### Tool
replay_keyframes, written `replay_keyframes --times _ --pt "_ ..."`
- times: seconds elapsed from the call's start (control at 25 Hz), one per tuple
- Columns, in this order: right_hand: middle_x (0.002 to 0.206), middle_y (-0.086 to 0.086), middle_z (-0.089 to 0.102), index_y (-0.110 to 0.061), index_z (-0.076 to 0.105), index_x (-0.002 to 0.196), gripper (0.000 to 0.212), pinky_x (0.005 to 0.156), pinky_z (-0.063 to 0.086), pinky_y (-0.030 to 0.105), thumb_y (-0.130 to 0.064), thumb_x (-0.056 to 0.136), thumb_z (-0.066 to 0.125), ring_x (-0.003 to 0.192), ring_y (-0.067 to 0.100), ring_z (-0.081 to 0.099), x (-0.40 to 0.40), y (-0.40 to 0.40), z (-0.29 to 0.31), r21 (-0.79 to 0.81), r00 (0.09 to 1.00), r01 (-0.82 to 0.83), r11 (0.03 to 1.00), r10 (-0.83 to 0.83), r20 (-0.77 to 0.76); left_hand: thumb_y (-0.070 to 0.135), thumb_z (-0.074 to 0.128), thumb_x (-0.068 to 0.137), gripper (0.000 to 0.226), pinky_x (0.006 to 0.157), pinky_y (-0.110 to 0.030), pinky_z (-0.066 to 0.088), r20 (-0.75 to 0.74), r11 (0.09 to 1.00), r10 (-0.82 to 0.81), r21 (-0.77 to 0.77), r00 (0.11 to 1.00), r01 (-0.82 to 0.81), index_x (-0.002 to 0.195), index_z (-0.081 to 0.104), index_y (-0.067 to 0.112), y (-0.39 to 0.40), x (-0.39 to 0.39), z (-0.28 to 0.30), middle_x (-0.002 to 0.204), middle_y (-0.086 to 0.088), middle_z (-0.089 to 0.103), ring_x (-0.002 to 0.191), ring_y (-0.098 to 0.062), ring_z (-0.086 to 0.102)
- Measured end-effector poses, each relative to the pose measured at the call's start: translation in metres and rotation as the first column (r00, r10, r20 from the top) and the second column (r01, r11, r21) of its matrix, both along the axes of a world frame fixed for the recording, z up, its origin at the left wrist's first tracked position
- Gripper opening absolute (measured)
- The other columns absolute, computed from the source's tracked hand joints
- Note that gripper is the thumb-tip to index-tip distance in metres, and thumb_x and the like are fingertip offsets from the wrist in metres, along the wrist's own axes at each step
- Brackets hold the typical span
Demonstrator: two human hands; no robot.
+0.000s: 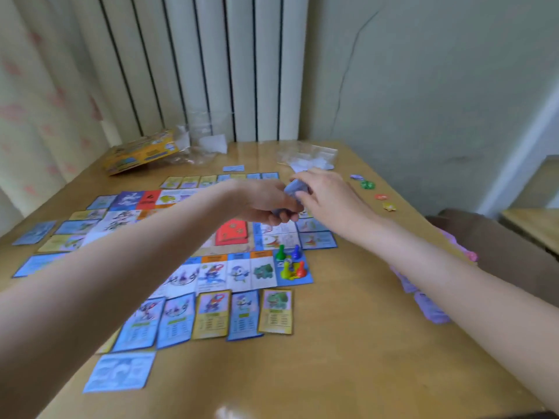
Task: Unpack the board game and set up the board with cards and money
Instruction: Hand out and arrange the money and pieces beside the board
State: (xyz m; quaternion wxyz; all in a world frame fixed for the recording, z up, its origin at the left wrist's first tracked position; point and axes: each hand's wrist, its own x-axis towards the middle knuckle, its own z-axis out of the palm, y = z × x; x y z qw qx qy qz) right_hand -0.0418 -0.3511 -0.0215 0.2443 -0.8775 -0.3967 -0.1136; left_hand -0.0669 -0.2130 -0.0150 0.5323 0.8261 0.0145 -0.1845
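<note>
A: Where are we with our hands?

B: Both are out over the middle of the board (242, 267). Our left hand (266, 204) has its fingers curled round a small pale-blue stack (292, 189), cards or notes, too blurred to say which. Our right hand (325, 195) meets it from the other side, fingertips pinching the top of the same stack.

A: And the board itself?

B: It lies flat on the wooden table (348, 343), with property cards (273, 311) in rows just beside its near, left and far edges. A red card pile (231, 232) sits on the board's middle, just below our hands.

A: The pawns?

B: Four of them, green (281, 251), blue (296, 251), yellow (286, 270) and red (300, 270), stand together on the near right corner square.

A: Anything off to the side?

B: Small coloured tokens (367, 185) lie in a loose line near the table's right edge, well apart from the board. Purple notes (429, 309) show under our right forearm. The yellow box (139, 155) rests tilted at the far left corner, with clear plastic bags (305, 157) along the far edge.
</note>
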Motion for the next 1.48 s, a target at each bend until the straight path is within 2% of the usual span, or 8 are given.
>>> replay_keyframes --times 0.24,0.36,0.48,0.68,0.88,1.08,1.32,1.48 --pt "0.07 -0.004 0.056 -0.008 0.066 0.096 0.016 0.055 0.039 0.011 -0.002 0.081 0.066 0.051 -0.006 0.05 0.066 -0.068 0.0 0.264 0.937 0.122 0.957 -0.024 -0.348 0.009 0.058 0.089 0.021 0.037 -0.012 0.029 0.081 0.996 -0.053 0.077 0.995 0.047 0.071 0.051 0.013 -0.068 0.061 -0.003 0.051 0.005 0.052 0.039 -0.003 0.037" --pt "0.07 0.007 0.053 -0.009 0.061 0.083 0.009 0.048 0.036 0.018 -0.001 0.082 0.065 0.048 0.008 0.046 0.091 -0.1 -0.011 0.334 0.798 0.347 0.877 -0.088 -0.597 0.006 0.06 0.088 0.015 0.044 -0.01 0.046 0.137 0.995 0.101 -0.018 0.985 -0.099 0.076 0.053 0.012 -0.09 0.082 -0.014 0.058 0.002 0.059 0.04 0.0 0.052" --pt "0.062 0.008 0.05 -0.002 0.061 0.085 0.009 0.04 0.035 0.015 0.004 0.08 0.065 0.043 0.011 0.041 0.116 -0.133 -0.027 0.22 0.669 0.496 0.84 -0.209 -0.713 0.006 0.062 0.086 0.008 0.061 -0.017 0.052 0.25 0.971 0.107 0.18 0.962 -0.155 0.081 0.057 0.009 -0.101 0.095 -0.026 0.06 -0.002 0.061 0.046 -0.003 0.056" --pt "0.058 0.008 0.048 0.001 0.062 0.091 0.015 0.034 0.031 0.014 0.003 0.077 0.069 0.035 0.008 0.038 0.139 -0.158 -0.046 -0.014 0.601 0.569 0.822 -0.428 -0.675 0.026 0.064 0.086 0.034 0.082 -0.025 0.044 0.218 0.785 -0.266 0.614 0.939 0.079 0.113 0.063 0.006 -0.128 0.092 -0.034 0.116 -0.009 0.064 0.103 -0.022 0.059" --pt "0.066 0.009 0.059 0.0 0.066 0.094 0.024 0.06 0.046 0.024 -0.013 0.076 0.075 0.056 0.014 0.053 0.146 -0.149 -0.043 -0.248 0.662 0.57 0.783 -0.617 -0.425 0.035 0.067 0.083 0.048 0.056 -0.018 0.035 0.092 0.6 -0.403 0.778 0.91 0.187 0.12 0.06 0.005 -0.153 0.097 -0.039 0.12 -0.009 0.061 0.092 -0.018 0.051" --pt "0.111 0.014 0.063 -0.003 0.067 0.099 0.025 0.086 0.051 0.034 -0.015 0.078 0.071 0.103 0.03 0.06 0.141 -0.146 -0.045 -0.221 0.692 0.62 0.753 -0.658 -0.298 0.035 0.07 0.08 0.053 0.074 -0.028 0.044 0.026 0.514 -0.395 0.835 0.918 0.198 0.123 0.057 0.006 -0.164 0.102 -0.04 0.122 -0.008 0.06 0.095 -0.021 0.054" --pt "0.087 0.009 0.067 -0.004 0.072 0.085 0.021 0.069 0.045 0.023 -0.006 0.085 0.051 0.085 0.023 0.06 0.127 -0.138 -0.04 -0.055 0.794 0.514 0.856 -0.499 -0.347 0.035 0.068 0.082 0.053 0.074 -0.027 0.04 -0.039 0.503 -0.377 0.83 0.925 0.24 0.121 0.056 0.002 -0.172 0.102 -0.037 0.098 -0.004 0.052 0.087 -0.02 0.049" --pt "0.067 0.001 0.061 -0.013 0.068 0.076 0.021 0.061 0.045 0.024 -0.006 0.085 0.05 0.058 0.015 0.053 0.118 -0.141 -0.038 -0.051 0.812 0.437 0.898 -0.418 -0.408 0.032 0.068 0.082 0.054 0.077 -0.026 0.041 -0.001 0.536 -0.379 0.815 0.926 0.221 0.126 0.053 0.004 -0.174 0.093 -0.04 0.112 -0.009 0.057 0.101 -0.025 0.055"
